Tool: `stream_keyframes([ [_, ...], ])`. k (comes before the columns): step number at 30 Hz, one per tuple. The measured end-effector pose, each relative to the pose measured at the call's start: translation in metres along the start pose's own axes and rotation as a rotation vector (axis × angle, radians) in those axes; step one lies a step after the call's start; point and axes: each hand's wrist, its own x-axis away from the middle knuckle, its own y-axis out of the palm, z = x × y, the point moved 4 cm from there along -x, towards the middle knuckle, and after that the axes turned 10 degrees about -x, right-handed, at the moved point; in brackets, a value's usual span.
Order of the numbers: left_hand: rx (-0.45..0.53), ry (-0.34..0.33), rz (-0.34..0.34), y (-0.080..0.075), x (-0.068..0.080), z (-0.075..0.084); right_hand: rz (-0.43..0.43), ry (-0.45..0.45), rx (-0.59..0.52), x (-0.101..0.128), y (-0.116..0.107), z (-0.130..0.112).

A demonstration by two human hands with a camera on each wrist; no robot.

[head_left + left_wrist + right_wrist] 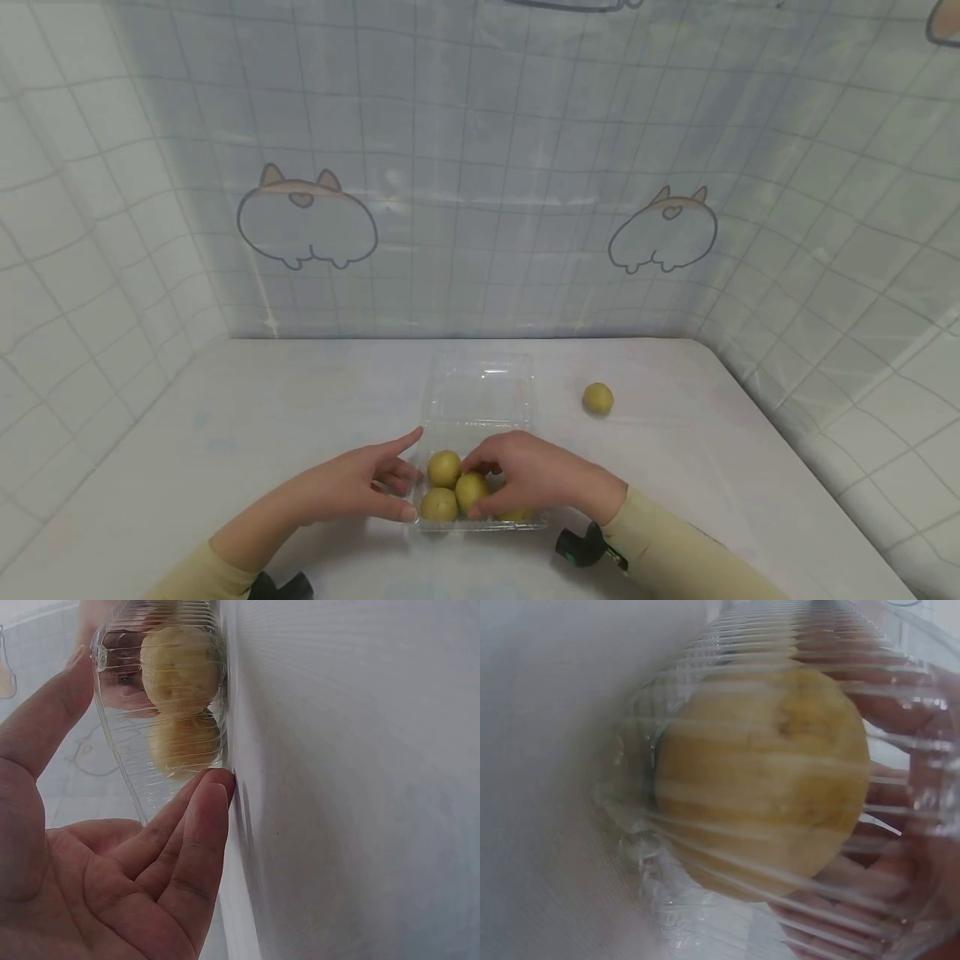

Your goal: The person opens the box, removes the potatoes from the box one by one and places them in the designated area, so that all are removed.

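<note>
On the near left, my left hand (367, 483) lies flat with fingers straight, their tips touching the left wall of the clear plastic box (480, 392), whose lid lies open on the far side. Right of it, my right hand (525, 477) reaches into the tray and pinches one yellow-green fruit (471, 490) among the others (444, 468). I judge that bracing the thin wall while seating it gently would be wise. Far right, a loose fruit (597, 398) sits apart on the table (225, 433).
</note>
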Motion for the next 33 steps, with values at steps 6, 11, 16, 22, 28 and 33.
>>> stream_keyframes([
  [6, -0.002, -0.007, -0.001, 0.0, 0.0, 0.0008, -0.015, -0.019, 0.036, -0.0003, 0.001, -0.0007],
  [11, 0.003, -0.008, -0.002, 0.0003, 0.0, 0.0002, -0.038, -0.016, 0.042, -0.0006, 0.002, -0.0012],
  [16, -0.004, -0.007, 0.001, 0.0004, -0.0001, -0.0006, -0.041, 0.005, 0.039, -0.0009, 0.0035, 0.0009],
  [22, -0.016, -0.017, 0.009, 0.0003, 0.0006, -0.0005, -0.036, 0.008, 0.019, -0.0014, 0.0044, 0.0014],
  [28, -0.006, -0.015, 0.01, 0.0007, 0.0015, -0.0004, -0.002, 0.007, -0.026, 0.0009, 0.0013, -0.0004],
  [33, 0.006, -0.018, 0.005, 0.0009, 0.0006, -0.0018, 0.022, 0.035, -0.085, 0.0028, -0.0018, -0.0001],
])
